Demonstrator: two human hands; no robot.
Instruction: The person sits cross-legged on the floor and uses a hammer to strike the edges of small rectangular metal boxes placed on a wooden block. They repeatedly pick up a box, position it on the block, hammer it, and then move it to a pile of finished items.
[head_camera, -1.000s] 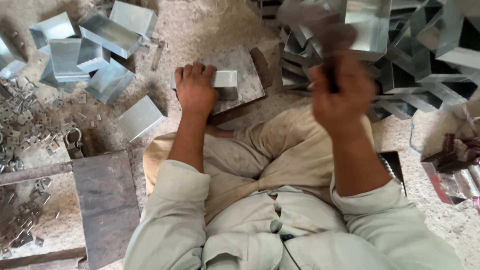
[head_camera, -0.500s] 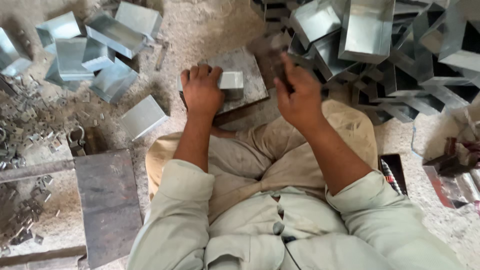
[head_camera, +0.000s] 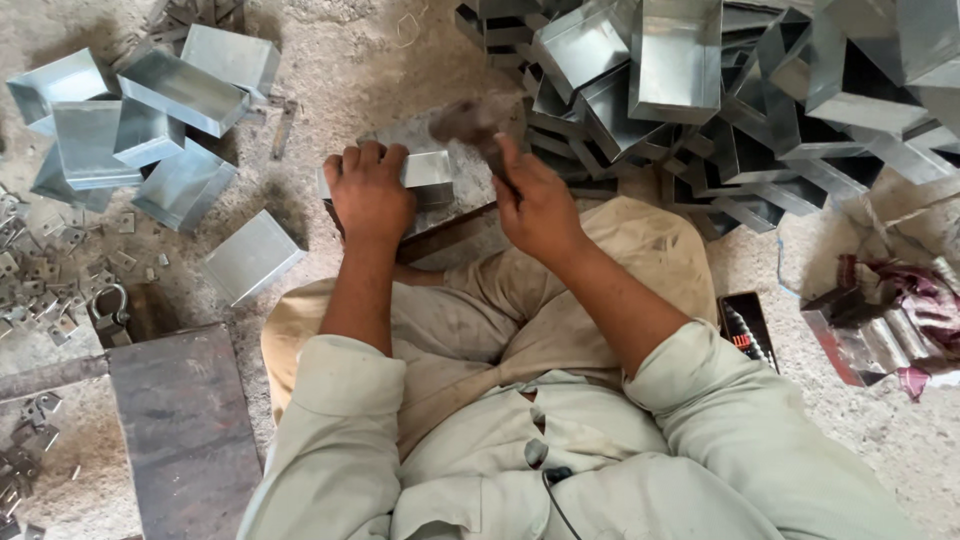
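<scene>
While a second ago it was raised high, the right hand (head_camera: 540, 205) is now bringing the hammer (head_camera: 470, 125) down, fist clamped on its handle. The left hand (head_camera: 370, 190) is gripping the shiny folded metal piece (head_camera: 430, 170).

A small box (head_camera: 430, 172) of shiny grey sheet metal lies flat on a dark metal slab (head_camera: 470, 215) on the floor. A hammer (head_camera: 470, 125), its dark head blurred, hangs just above the box's far right corner.

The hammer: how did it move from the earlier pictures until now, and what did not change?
The right hand brought the hammer down from its raised position to just above the metal box, keeping its grip. The left hand stayed on the box, which rests on the flat plate. The piles of boxes did not move.
</scene>
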